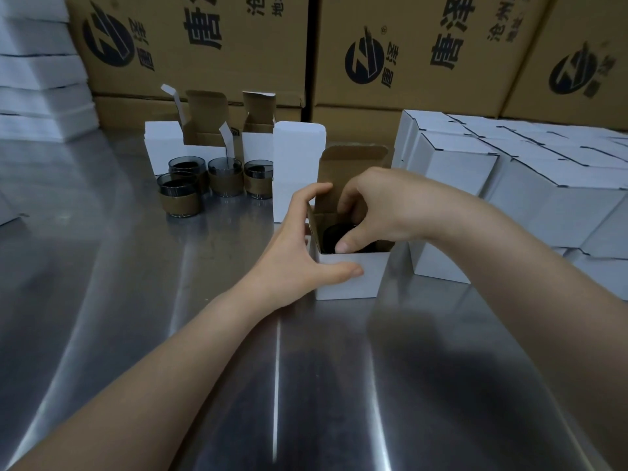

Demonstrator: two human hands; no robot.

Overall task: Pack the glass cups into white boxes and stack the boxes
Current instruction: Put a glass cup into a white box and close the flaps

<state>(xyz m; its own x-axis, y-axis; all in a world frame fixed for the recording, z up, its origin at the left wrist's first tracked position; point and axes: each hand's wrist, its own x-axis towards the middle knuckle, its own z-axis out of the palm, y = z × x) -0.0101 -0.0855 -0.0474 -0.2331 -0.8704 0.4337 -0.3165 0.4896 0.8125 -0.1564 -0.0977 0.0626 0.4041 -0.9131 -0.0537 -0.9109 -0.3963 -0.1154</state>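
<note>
Lowering the glass cup (330,235), held by curled fingers of the right hand (377,205), goes best straight down while the left hand (299,248) grips the white box (350,283) steady.

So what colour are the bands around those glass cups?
Kraft-brown band on each dark glass cup; head view.

an open box (350,278) is standing on the table (136,300), a cup (329,234) sitting in it; loose cups (204,180) are standing behind to its left, stacked boxes (475,171) sitting to its right
</note>
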